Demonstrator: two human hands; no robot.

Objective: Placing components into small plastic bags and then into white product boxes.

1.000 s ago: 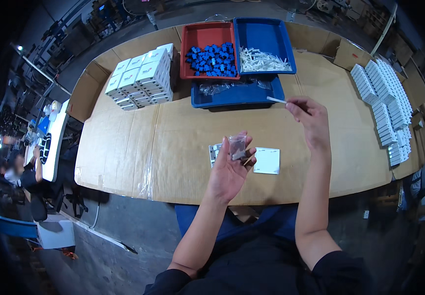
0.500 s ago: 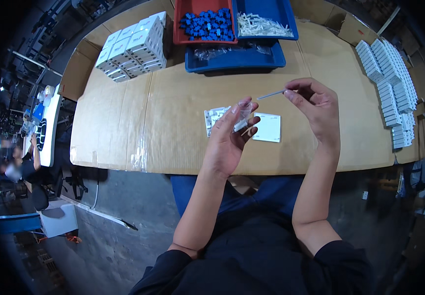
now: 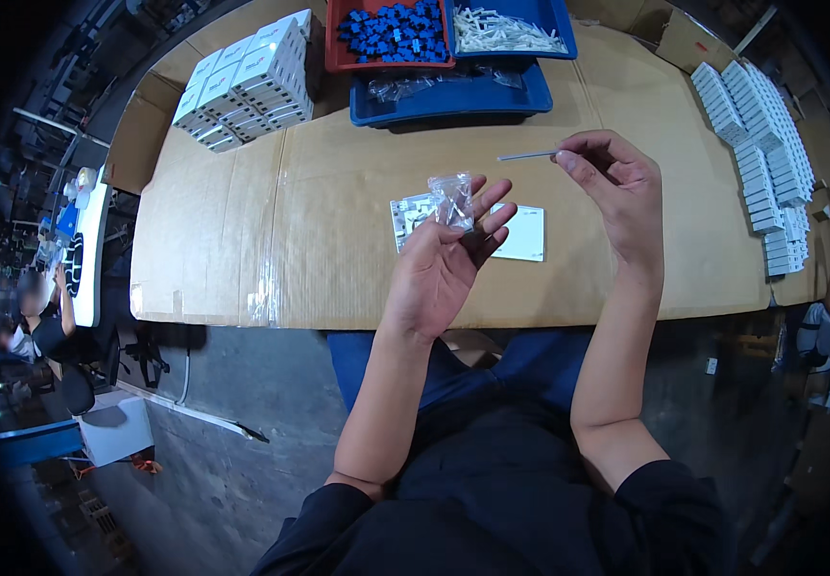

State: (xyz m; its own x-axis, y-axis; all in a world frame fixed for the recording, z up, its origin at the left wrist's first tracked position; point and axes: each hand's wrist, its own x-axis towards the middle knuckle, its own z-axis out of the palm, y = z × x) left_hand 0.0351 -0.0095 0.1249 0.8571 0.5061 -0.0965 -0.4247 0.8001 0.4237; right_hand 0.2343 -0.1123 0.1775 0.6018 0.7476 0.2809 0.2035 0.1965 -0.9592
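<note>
My left hand (image 3: 434, 278) is palm up, its thumb pressing the lower end of a small clear plastic bag (image 3: 451, 199) against the fingers. Small parts seem to lie in the bag, too unclear to name. To the right, my right hand (image 3: 616, 187) pinches one end of a thin grey rod (image 3: 527, 156) between thumb and fingertips. The rod points left, level with the top of the bag but apart from it. Under my left hand lie a flat white square piece (image 3: 527, 235) and a white piece with grey patterning (image 3: 407, 219), partly hidden.
A cardboard-covered table (image 3: 213, 240) spreads before me. Stacked white boxes (image 3: 242, 86) stand far left, and rows of small white boxes (image 3: 765, 158) far right. At the back are a red bin (image 3: 338, 58) of blue parts, a blue bin (image 3: 568, 48) of white parts and another blue tray (image 3: 453, 113).
My left hand has turned more palm up, its fingers spreading, and the plastic bag now stands upright in view. The rod is held more level. The whole view has shifted slightly.
</note>
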